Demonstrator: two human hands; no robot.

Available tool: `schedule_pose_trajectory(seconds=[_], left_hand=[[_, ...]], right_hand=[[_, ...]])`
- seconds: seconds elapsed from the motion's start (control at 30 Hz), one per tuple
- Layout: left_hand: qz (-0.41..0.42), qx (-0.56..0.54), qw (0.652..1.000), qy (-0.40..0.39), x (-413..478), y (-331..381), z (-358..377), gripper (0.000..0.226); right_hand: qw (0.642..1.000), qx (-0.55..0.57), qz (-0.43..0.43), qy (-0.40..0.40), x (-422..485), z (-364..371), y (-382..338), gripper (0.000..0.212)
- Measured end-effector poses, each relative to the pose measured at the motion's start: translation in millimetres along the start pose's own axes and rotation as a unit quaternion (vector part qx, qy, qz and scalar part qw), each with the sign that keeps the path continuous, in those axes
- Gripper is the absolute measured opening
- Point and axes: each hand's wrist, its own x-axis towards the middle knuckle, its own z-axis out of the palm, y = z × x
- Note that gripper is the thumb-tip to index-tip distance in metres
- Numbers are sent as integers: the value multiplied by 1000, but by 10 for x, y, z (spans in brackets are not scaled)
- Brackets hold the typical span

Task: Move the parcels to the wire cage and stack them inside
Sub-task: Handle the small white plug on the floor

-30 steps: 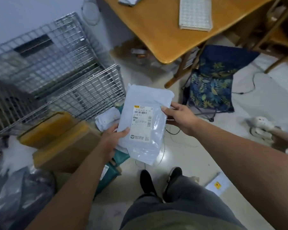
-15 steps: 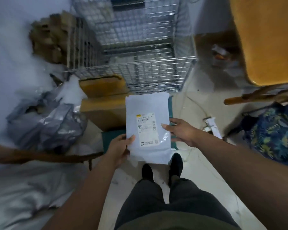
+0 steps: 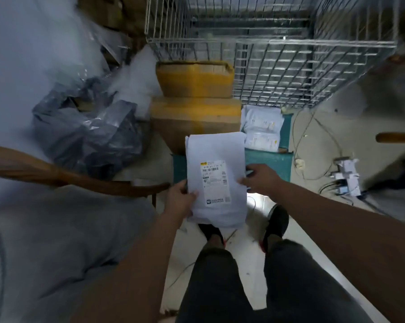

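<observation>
I hold a flat white plastic mailer parcel (image 3: 216,183) with a shipping label in front of me, above the floor. My left hand (image 3: 180,201) pinches its lower left edge and my right hand (image 3: 258,180) grips its right edge. The wire cage (image 3: 278,66) stands ahead, beyond the parcels, its front mesh facing me. Between me and the cage sit two cardboard boxes with yellow tape (image 3: 194,89), a small white parcel (image 3: 262,129) and a teal box (image 3: 271,164) underneath.
Grey plastic bags (image 3: 87,131) lie piled on the left. A curved wooden chair arm (image 3: 57,176) crosses at the left. Cables and a power strip (image 3: 343,176) lie on the floor at right. My feet (image 3: 276,222) stand just below the parcel.
My view has swung left from the table until the cage is straight ahead. Both hands have kept hold of the white mailer, which now hangs upright in front of the boxes.
</observation>
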Motion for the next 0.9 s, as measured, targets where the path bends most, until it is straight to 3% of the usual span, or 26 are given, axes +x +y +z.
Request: schedule_pose_trajectory(seconds=[0.13, 0.3, 0.6, 0.9], left_hand=[[8, 66, 998, 6, 491, -266, -175, 31], [-16, 117, 993, 28, 1346, -628, -164, 32], [-33, 176, 983, 24, 3249, -1418, 267, 44], [-52, 134, 989, 27, 3991, -1958, 585, 46]], right_hand=[[999, 10, 35, 8, 490, 513, 115, 54], [998, -14, 58, 13, 1348, 936, 430, 45], [988, 95, 125, -14, 3284, 1445, 1311, 45], [993, 51, 103, 3, 4022, 1660, 1812, 50]])
